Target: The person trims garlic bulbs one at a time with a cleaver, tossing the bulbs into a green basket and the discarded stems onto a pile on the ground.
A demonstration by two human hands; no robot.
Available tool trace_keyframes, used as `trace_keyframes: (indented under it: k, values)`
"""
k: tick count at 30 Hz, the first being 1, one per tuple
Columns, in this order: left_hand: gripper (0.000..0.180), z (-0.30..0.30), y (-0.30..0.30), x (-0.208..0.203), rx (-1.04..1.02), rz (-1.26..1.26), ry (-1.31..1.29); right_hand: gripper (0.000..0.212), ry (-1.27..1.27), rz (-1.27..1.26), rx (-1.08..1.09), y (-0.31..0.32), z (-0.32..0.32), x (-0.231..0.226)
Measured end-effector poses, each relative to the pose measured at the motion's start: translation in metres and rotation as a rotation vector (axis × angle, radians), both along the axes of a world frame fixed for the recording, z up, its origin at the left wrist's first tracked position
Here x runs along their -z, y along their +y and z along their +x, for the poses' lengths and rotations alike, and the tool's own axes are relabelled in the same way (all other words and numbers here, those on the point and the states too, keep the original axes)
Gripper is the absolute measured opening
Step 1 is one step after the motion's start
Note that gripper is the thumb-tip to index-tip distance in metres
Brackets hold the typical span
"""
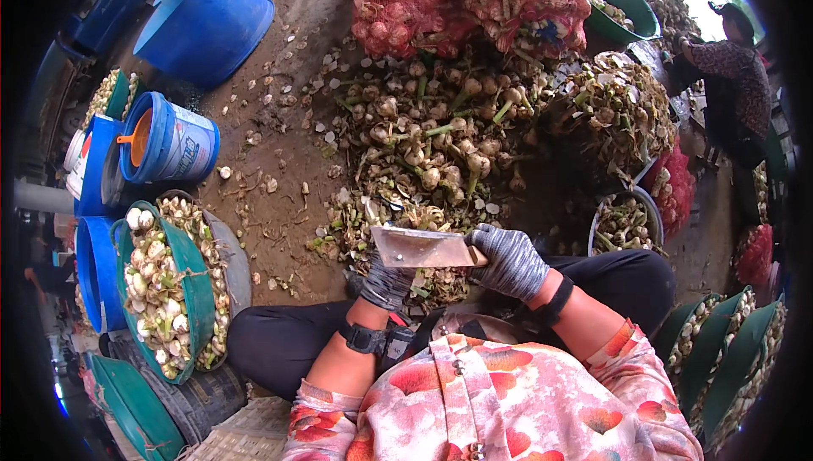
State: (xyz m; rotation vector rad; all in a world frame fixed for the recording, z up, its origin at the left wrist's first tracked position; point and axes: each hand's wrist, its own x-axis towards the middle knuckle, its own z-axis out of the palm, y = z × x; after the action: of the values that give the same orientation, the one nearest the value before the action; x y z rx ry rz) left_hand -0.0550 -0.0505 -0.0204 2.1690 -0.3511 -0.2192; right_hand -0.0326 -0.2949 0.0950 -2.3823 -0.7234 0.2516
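My right hand [511,259], in a grey striped knit glove, is closed round the handle of a cleaver [428,248] with a broad, dirt-smeared blade. The blade points left across my lap and lies over the fingers of my left hand [387,285]. That hand wears a matching glove and looks curled; what it holds is hidden behind the blade. Just beyond both hands lie cut leaves and peelings [356,228]. Farther out spreads a heap of garlic bulbs [432,143] with stems and roots on them.
Red mesh sacks of garlic [406,4] stand at the far side. A green basket of trimmed garlic [196,309], a blue pail [182,143] and a large blue tub [207,21] are on my left. A peelings heap [614,110] rises at right; a person [737,71] works beyond.
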Motion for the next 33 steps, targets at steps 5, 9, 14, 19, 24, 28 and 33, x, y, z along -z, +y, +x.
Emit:
trace_keyframes:
  k: [5, 9, 14, 19, 24, 28, 33]
  values:
    - [0.023, 0.004, -0.007, -0.054, -0.246, -0.379, 0.386, 0.034, 0.429, -0.216, 0.107, -0.009, 0.014, 0.014]
    - [0.025, 0.001, -0.009, -0.066, -0.387, -0.852, 0.500, 0.039, 0.420, -0.142, 0.324, -0.032, 0.018, 0.062]
    - [0.030, 0.005, -0.012, -0.097, -0.395, -1.006, 0.612, 0.040, 0.353, 0.005, 0.336, -0.012, 0.019, 0.033]
    - [0.040, 0.032, 0.075, -0.172, -0.370, -2.171, 0.266, 0.029, 0.304, 0.188, 0.437, -0.012, 0.024, 0.016]
    - [0.054, 0.016, 0.199, -0.219, -0.382, -2.195, -0.379, 0.020, 0.409, 0.539, 0.673, -0.016, 0.040, 0.010]
    - [0.036, 0.074, 0.185, -0.138, -0.798, -1.399, -0.205, 0.021, 0.453, 0.640, 0.745, -0.012, 0.053, 0.005]
    - [0.025, 0.135, 0.037, 0.028, -0.445, -1.545, 0.696, 0.024, 0.587, 0.631, 0.778, -0.010, 0.061, 0.008]
